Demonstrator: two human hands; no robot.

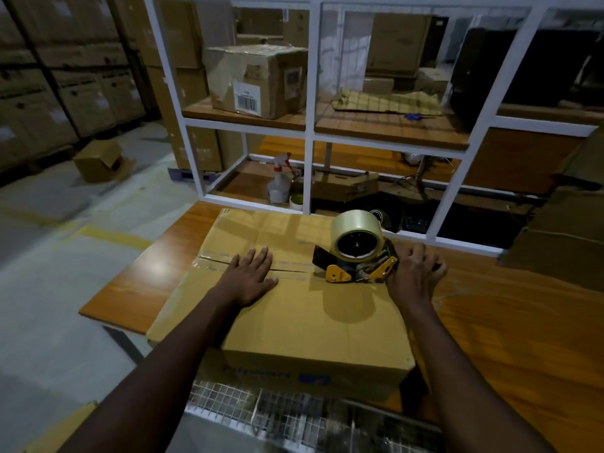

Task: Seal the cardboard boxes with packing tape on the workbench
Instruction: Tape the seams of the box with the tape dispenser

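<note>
Cardboard box [294, 318] seam runs hand to hand, dispenser parked at right end

The box sits on the workbench [506, 322] directly under both hands, flaps folded down. The seam [291, 271] between the 2 top flaps is the long axis that matters: it runs straight across from the left hand toward the right hand and looks untaped along the visible stretch.

The left hand [251, 276] lies flat, fingers straight and spread, palm pressing the flaps right over the seam, roughly mid-length.

The right hand [413, 273] is at the box's right edge, fingers curled round the handle of the tape dispenser [356, 256]; the handle itself is mostly hidden by the hand. The dispenser's nose rests on the box top on the seam line, just beside the right hand and pointing toward the left hand. The tape roll [356, 230] stands upright above it.

The hands are well apart, 1 pressing and 1 gripping, with the bare seam between them.

Judgement: the tape pass is about to start or barely begun. The right hand is the working hand, and the pull likely goes along the seam toward the left hand, which would have to lift clear or slide ahead of it.
</note>
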